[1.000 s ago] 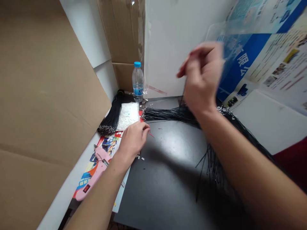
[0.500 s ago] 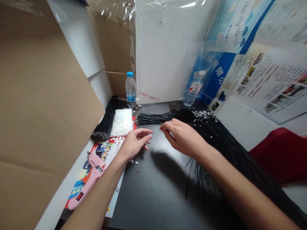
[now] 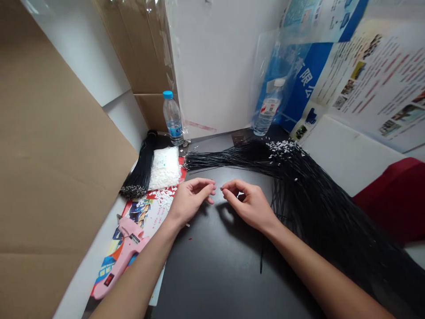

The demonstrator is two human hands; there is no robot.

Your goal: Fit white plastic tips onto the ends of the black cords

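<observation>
My left hand (image 3: 191, 200) and my right hand (image 3: 248, 203) hover close together over the black mat (image 3: 219, 274), fingertips almost meeting. Each hand pinches thumb against forefinger; what they pinch is too small to make out. A thin black cord (image 3: 261, 261) trails out from under my right wrist. A large fan of black cords (image 3: 318, 199) with small white tags (image 3: 283, 148) at their ends lies just right of my right hand. Loose white pieces (image 3: 163, 197) lie on a colourful sheet beside my left hand.
A bag of white pieces (image 3: 165, 167) and a tied black cord bundle (image 3: 141, 170) lie at the back left. A pink glue gun (image 3: 121, 259) rests near my left forearm. Two water bottles (image 3: 172, 117) (image 3: 267, 113) stand at the back. Cardboard (image 3: 49, 155) walls the left, red cloth (image 3: 395, 199) the right.
My right hand came down from up in the air to the mat and now meets my left hand. The view shifted slightly.
</observation>
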